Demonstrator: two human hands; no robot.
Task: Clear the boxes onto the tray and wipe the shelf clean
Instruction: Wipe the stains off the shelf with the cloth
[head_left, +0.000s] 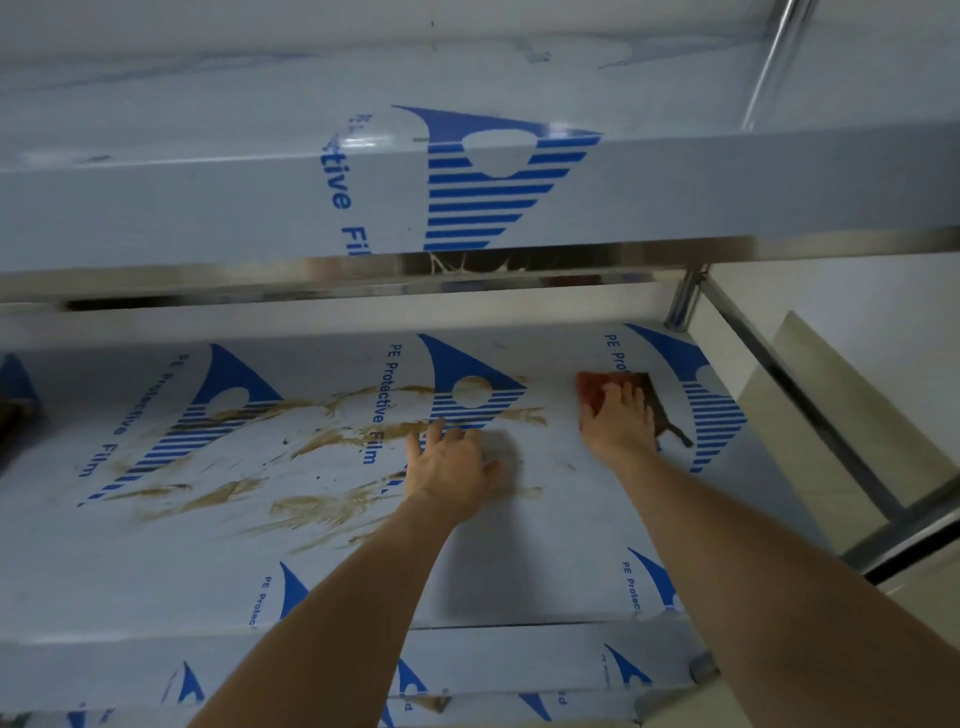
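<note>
The shelf (545, 545) is a steel board under pale protective film with blue logos. Brown smears (311, 506) streak its left and middle parts. My left hand (451, 465) lies flat on the film at the right edge of the smears, fingers spread, holding nothing. My right hand (618, 415) presses down on a red-brown cloth (597, 389) at the back right of the shelf. A dark part of the cloth sticks out to the right of my fingers. No boxes and no tray are in view.
An upper shelf (208, 202) with the same film overhangs the back of the shelf. Steel posts (683, 301) and a side rail (810, 410) bound the right side. A dark object (13, 415) shows at the far left edge.
</note>
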